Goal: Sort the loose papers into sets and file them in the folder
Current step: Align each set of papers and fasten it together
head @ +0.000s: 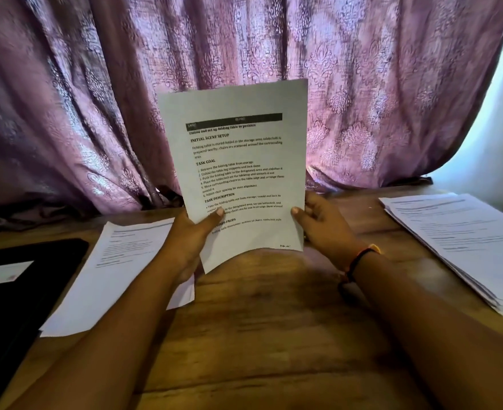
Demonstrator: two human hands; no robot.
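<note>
Printed sheet point(238, 173), the one in play, is held upright above the wooden table point(259, 321) and does not touch it. Both hands grip it near its lower corners. The left hand point(191, 232) pinches the lower left edge, with the thumb point(214, 216) pressed on the printed face and the fingers hidden behind the paper. The right hand point(324, 223) pinches the lower right edge in the same way, its thumb point(299, 213) on the front and its fingers curled round the back. The sheet tilts slightly, and its bottom edge bows upward between the two grips. Its text faces the camera: a dark header bar, then the headings "INITIAL SCENE SETUP", "TASK GOAL" and "TASK DESCRIPTION". A cord bracelet point(359, 258) with an orange bead sits on the right wrist.

To the left, under the left forearm, a printed page point(120, 270) lies flat on the table; whether it is one page or several I cannot tell. Beyond it, at the left edge of the view, lies a black folder point(31, 279) with a white slip point(1, 273) on its surface. To the right, well apart from the held sheet, a thick stack of papers point(463, 241) rests on the table, its edges fanned unevenly. A purple patterned curtain point(96, 84) hangs behind the table, its folds reaching the tabletop.
</note>
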